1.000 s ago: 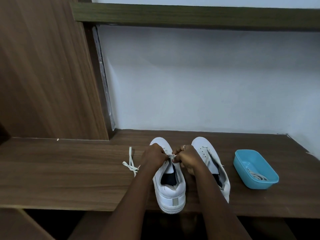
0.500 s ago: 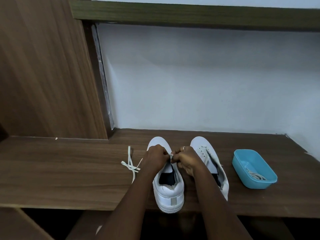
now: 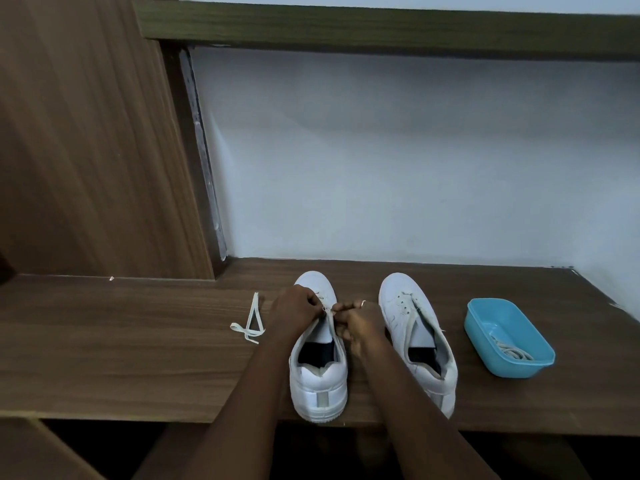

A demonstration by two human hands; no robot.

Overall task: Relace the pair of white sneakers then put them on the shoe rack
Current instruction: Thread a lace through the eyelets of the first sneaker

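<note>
Two white sneakers stand side by side on the wooden shelf (image 3: 121,348), toes toward the wall. Over the eyelets of the left sneaker (image 3: 320,382) my left hand (image 3: 298,311) and my right hand (image 3: 356,323) meet, both pinching a white lace at the tongue's upper part. The lace's loose end (image 3: 251,322) trails onto the shelf to the left. The right sneaker (image 3: 415,337) stands untouched, its tongue open and eyelets without lacing. What my fingers do at the eyelets is hidden by the hands.
A blue plastic tub (image 3: 509,341) with a coiled white lace (image 3: 512,351) in it sits right of the sneakers. A wooden side panel (image 3: 86,150) rises at the left, a dark shelf board (image 3: 381,29) runs overhead, and a pale wall closes the back.
My hands stay on the left sneaker's lace with small finger shifts. The right hand has drawn slightly back toward the tongue. The view has tilted a little.
</note>
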